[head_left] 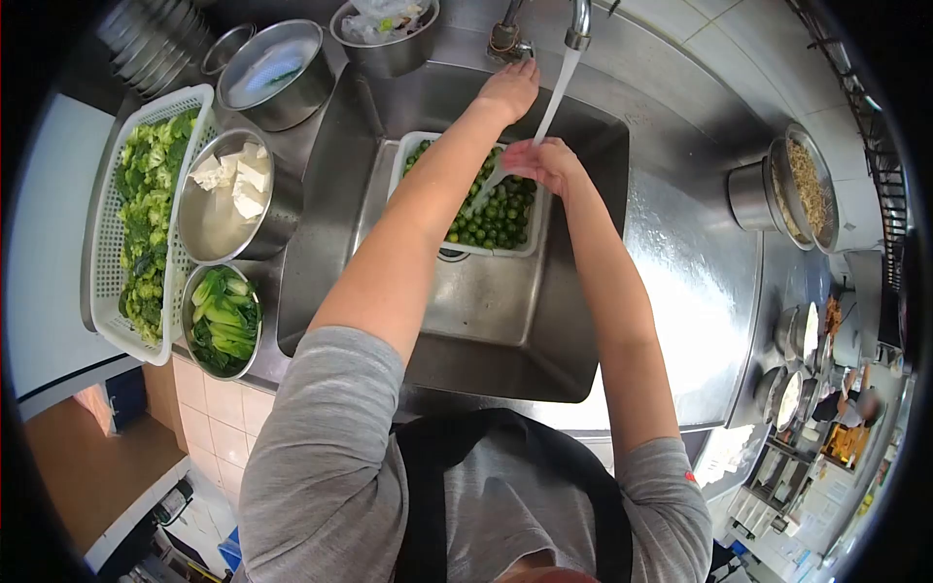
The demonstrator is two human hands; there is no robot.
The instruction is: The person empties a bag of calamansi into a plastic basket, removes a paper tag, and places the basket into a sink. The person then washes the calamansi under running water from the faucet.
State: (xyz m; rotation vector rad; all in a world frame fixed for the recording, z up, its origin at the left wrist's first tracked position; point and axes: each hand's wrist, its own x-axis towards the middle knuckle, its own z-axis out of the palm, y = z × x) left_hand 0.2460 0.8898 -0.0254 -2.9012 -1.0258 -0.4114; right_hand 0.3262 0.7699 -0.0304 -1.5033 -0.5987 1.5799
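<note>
My left hand [510,90] reaches to the back of the sink, its fingers closed over the tap handle [525,49]. My right hand [541,163] is in the running water [559,92] below the metal faucet [579,29], palm turned inward and fingers loosely stretched, holding nothing. Beneath both arms sits a white plastic basket [397,175] inside the sink [476,301]. Small round green fruits [501,209], looking like limes or calamansi, fill it, and water splashes onto them. My left forearm covers part of the basket.
Left of the sink stand a white basket of broccoli [146,223], a pot with tofu [243,185] and a bowl of leafy greens [224,316]. Metal pots [277,83] line the back left. At right, a tilted pan [807,185] rests by another pot. A person [855,406] is far right.
</note>
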